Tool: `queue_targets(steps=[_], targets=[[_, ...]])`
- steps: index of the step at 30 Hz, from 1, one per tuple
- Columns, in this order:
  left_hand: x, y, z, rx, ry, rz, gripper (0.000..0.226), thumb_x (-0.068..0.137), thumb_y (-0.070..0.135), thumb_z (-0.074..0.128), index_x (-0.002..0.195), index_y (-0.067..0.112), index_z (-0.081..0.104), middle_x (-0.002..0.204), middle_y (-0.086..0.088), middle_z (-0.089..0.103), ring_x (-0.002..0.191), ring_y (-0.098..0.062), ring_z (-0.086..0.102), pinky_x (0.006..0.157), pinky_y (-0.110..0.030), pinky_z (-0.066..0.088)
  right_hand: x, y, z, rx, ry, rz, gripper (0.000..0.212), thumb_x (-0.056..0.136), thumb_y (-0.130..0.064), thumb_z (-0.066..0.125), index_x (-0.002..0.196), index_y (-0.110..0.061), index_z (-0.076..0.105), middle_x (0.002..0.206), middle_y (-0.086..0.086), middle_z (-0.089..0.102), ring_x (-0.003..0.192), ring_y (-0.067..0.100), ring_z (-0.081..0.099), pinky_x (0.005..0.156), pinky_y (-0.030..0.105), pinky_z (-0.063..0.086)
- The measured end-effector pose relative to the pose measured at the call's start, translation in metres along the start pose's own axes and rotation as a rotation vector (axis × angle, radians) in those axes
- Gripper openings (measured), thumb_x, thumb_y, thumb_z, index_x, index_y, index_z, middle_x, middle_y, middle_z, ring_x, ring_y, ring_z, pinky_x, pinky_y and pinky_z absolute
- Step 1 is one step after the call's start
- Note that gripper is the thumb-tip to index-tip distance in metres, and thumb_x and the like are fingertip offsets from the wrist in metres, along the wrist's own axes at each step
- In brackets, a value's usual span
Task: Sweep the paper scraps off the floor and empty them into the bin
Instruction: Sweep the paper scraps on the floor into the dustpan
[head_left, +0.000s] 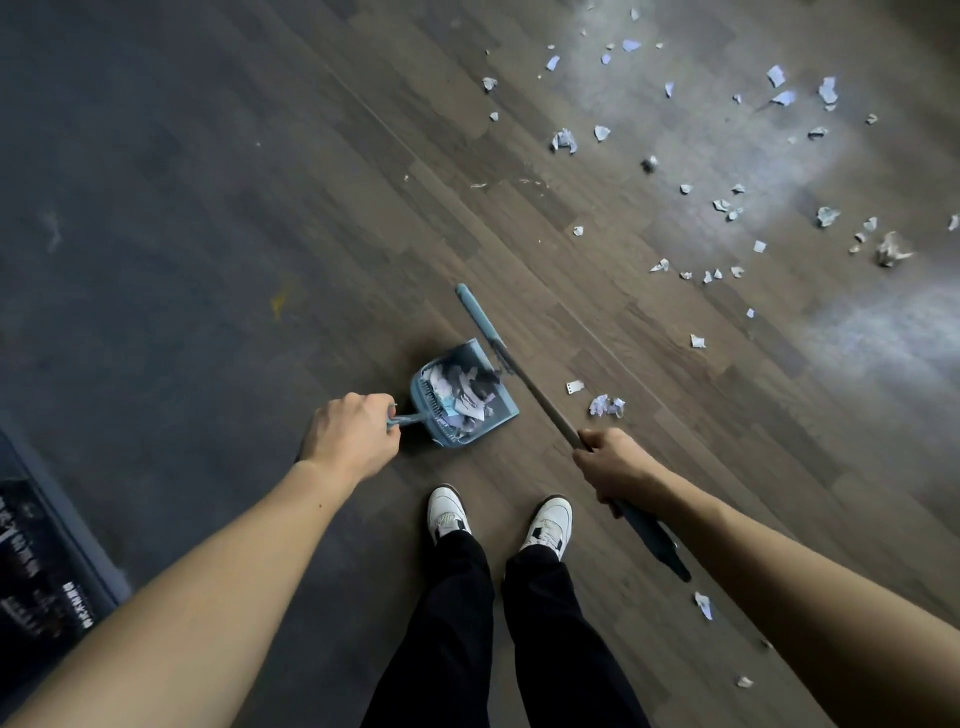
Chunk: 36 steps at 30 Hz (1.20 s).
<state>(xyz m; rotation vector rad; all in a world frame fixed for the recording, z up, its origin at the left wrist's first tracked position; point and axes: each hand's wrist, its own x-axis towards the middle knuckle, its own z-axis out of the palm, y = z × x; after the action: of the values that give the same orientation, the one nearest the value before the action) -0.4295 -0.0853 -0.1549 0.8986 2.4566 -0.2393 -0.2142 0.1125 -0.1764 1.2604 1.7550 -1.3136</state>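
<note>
Sweeping into dustpan (470, 415) in progress.
Dustpan handle gripped by left hand (353, 436), broom (478, 319) by right hand (613, 465); paper scraps (563, 140) beyond the dustpan probably to be gathered next.

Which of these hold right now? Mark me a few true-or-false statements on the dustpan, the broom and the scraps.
1. The left hand grips the dustpan by its handle. True.
2. The dustpan is empty. False: it holds paper scraps.
3. The right hand grips the broom by its stick. True.
4. The floor is swept clean. False: many loose scraps lie ahead and to the right.
5. The dustpan sits to the right of the broom. False: it sits to its left.
</note>
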Motion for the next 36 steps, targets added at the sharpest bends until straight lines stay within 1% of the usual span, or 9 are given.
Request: queue_targets(steps=[6,11,13,15,18,20,23,28,36], targets=[[-0.013,-0.010,-0.004,-0.041,0.015,-0.037,0.019,0.088,0.029,0.055,0.104,0.025,0.065,0.100,-0.010,0.069,0.095,-0.035,0.063,0.077,-0.035,0.047,0.015,-0.008,0.000,-0.065,0.072,0.005,0.019,0.093,-0.009,0.038,0.098,-0.009,0.057,0.067,0.010,0.054,0.047,0.023,0.055,0.029,0.022,0.041],[-0.018,-0.024,0.002,-0.052,0.016,-0.064,0.017,0.088,0.030,0.055,0.100,0.025,0.066,0.096,-0.010,0.068,0.091,-0.035,0.062,0.075,-0.036,0.047,0.035,-0.008,0.023,-0.149,0.083,0.028,0.028,0.092,-0.012,0.039,0.113,-0.006,0.057,0.086,0.013,0.061,0.069,0.029,0.061,0.037,0.022,0.045],[-0.017,-0.025,0.005,-0.044,0.009,-0.069,0.018,0.088,0.029,0.055,0.102,0.025,0.065,0.097,-0.010,0.068,0.092,-0.035,0.062,0.076,-0.035,0.047,0.038,-0.009,0.032,-0.130,0.041,0.048,0.027,0.090,-0.009,0.039,0.109,-0.006,0.058,0.080,0.013,0.061,0.058,0.026,0.061,0.032,0.025,0.044],[-0.015,-0.025,0.008,-0.039,0.011,-0.076,0.018,0.088,0.030,0.055,0.103,0.025,0.065,0.098,-0.010,0.068,0.093,-0.035,0.062,0.076,-0.035,0.047,0.038,-0.007,0.039,-0.132,0.009,0.055,0.025,0.090,-0.007,0.041,0.105,-0.007,0.060,0.071,0.009,0.058,0.051,0.019,0.056,0.026,0.019,0.039],[-0.012,-0.026,0.011,-0.041,0.020,-0.082,0.017,0.088,0.030,0.056,0.101,0.024,0.066,0.096,-0.010,0.068,0.091,-0.035,0.063,0.075,-0.036,0.047,0.033,-0.007,0.050,-0.142,-0.036,0.035,0.017,0.090,-0.008,0.043,0.081,-0.015,0.056,0.062,0.002,0.050,0.048,0.014,0.048,0.025,0.011,0.033],[-0.011,-0.027,0.013,-0.048,0.024,-0.084,0.017,0.087,0.030,0.057,0.100,0.024,0.066,0.096,-0.010,0.069,0.091,-0.035,0.063,0.075,-0.036,0.048,0.027,-0.009,0.056,-0.117,-0.071,0.003,0.026,0.092,-0.010,0.043,0.069,-0.020,0.049,0.060,0.001,0.047,0.047,0.015,0.047,0.027,0.012,0.034],[-0.013,-0.029,0.019,-0.045,0.015,-0.084,0.017,0.087,0.029,0.056,0.100,0.024,0.066,0.094,-0.010,0.069,0.090,-0.035,0.063,0.075,-0.036,0.048,0.015,-0.014,0.052,-0.071,-0.118,-0.033,0.020,0.094,-0.011,0.042,0.082,-0.013,0.057,0.062,0.005,0.047,0.043,0.017,0.047,0.029,0.019,0.038],[-0.015,-0.037,0.022,-0.061,0.021,-0.092,0.016,0.087,0.028,0.056,0.099,0.024,0.066,0.092,-0.011,0.069,0.089,-0.036,0.063,0.074,-0.037,0.050,0.003,-0.017,0.033,-0.034,-0.050,-0.050,0.022,0.095,-0.013,0.042,0.106,-0.008,0.062,0.065,0.009,0.049,0.044,0.021,0.049,0.036,0.025,0.045],[-0.021,-0.043,0.023,-0.078,0.024,-0.086,0.013,0.087,0.028,0.055,0.094,0.024,0.065,0.089,-0.011,0.069,0.086,-0.036,0.063,0.071,-0.037,0.049,0.014,-0.013,0.039,-0.043,0.012,0.019,0.024,0.094,-0.011,0.040,0.107,-0.006,0.059,0.069,0.010,0.051,0.046,0.022,0.054,0.030,0.025,0.043]])
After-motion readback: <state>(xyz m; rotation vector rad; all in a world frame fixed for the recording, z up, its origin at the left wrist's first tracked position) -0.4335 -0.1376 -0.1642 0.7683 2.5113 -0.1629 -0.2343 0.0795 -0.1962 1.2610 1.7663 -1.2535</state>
